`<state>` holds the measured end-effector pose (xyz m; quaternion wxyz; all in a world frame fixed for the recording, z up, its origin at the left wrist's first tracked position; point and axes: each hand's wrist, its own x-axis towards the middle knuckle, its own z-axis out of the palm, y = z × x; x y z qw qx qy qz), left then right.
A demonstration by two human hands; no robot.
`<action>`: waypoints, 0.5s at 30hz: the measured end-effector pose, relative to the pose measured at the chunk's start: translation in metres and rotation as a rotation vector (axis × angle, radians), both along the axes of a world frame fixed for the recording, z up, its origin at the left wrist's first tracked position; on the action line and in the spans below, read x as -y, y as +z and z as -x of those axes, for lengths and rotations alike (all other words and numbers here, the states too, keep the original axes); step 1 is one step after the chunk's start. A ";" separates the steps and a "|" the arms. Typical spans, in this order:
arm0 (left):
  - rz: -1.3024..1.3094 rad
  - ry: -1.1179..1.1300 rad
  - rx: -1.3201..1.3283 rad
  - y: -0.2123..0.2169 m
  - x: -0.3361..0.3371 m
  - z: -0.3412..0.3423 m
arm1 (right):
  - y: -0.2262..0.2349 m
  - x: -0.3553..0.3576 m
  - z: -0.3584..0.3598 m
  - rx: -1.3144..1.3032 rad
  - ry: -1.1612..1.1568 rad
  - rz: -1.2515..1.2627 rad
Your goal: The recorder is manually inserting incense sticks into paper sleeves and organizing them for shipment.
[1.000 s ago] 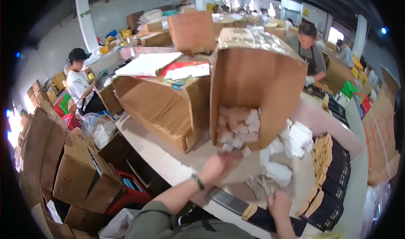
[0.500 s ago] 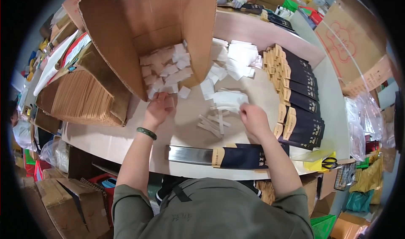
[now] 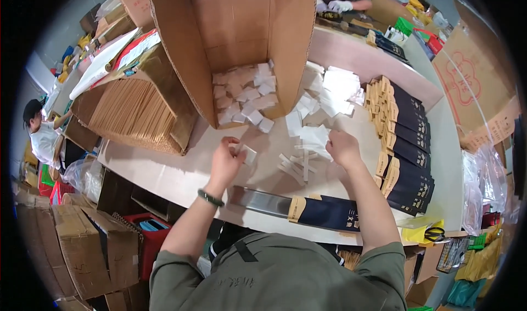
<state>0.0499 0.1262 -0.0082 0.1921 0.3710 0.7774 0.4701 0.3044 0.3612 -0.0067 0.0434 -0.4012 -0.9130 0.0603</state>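
My left hand (image 3: 226,162) is closed, pinching a small translucent white packet (image 3: 250,156) above the table just in front of a tall open carton. Inside the carton (image 3: 236,17) lies a heap of similar small white packets (image 3: 250,94), some at its front edge. My right hand (image 3: 343,148) is closed at the right edge of a small pile of flat white bags (image 3: 314,137); whatever its fingertips grip is hidden. Between the hands lie several narrow white strips (image 3: 293,169). Closer to me, dark blue printed pouches (image 3: 325,212) with tan ends lie over a shiny metal channel (image 3: 262,202).
Overlapping rows of dark pouches (image 3: 409,130) line the table's right side. More white bags (image 3: 337,86) lie at the back. A carton of packed brown card (image 3: 129,111) stands left. Black scissors (image 3: 434,233) lie at the right front. Across the partition, a person's gloved hand (image 3: 340,6) shows.
My left hand has moved away from the heap, toward me, and now holds a small packet. My right hand stays by the white bags. The whole view has shifted, bringing a person into sight at left.
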 end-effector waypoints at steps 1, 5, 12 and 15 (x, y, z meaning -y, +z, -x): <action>-0.099 0.013 0.173 0.008 0.014 -0.020 | 0.003 0.004 -0.005 -0.157 -0.005 -0.001; 0.082 -0.050 -0.025 -0.016 0.077 -0.071 | 0.018 0.016 -0.005 -0.425 -0.141 0.229; 0.104 -0.088 -0.611 -0.014 0.082 -0.080 | 0.057 0.123 0.041 -0.362 0.210 0.330; 0.297 -0.088 -0.496 -0.008 0.074 -0.075 | 0.029 0.169 0.057 -0.249 0.480 0.329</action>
